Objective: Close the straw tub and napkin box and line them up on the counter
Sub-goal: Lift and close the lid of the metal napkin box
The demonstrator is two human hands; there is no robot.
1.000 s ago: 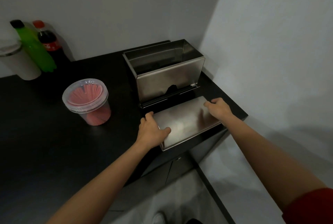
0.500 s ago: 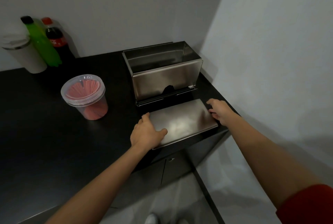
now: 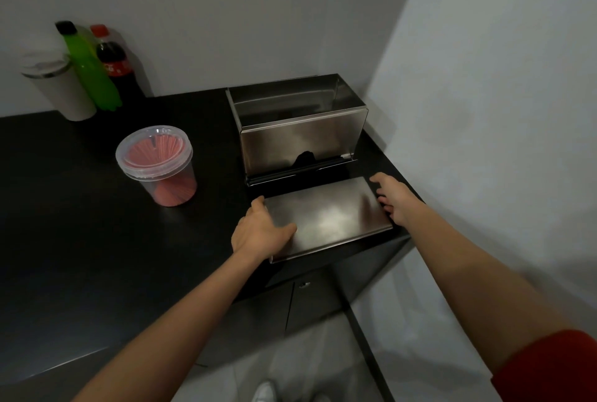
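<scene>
The steel napkin box (image 3: pixel 298 139) stands open at the counter's back right. Its flat steel lid (image 3: pixel 329 217) lies on the black counter (image 3: pixel 80 223) just in front of it. My left hand (image 3: pixel 258 230) holds the lid's near left corner, thumb on top. At the lid's right edge my right hand (image 3: pixel 392 199) rests with its fingers spread. To the left stands the clear straw tub (image 3: pixel 158 165), full of red straws, with its clear lid sitting on top.
A white tumbler (image 3: pixel 58 88), a green bottle (image 3: pixel 89 68) and a cola bottle (image 3: pixel 114 68) stand at the back left against the wall. A white wall closes off the right side. The counter's front edge runs just below the steel lid, with cabinet doors (image 3: pixel 290 304) beneath.
The steel lid has slid back from overhanging the counter edge and now lies flat nearer the box. My right hand has loosened from on top to the lid's right edge, fingers spread.
</scene>
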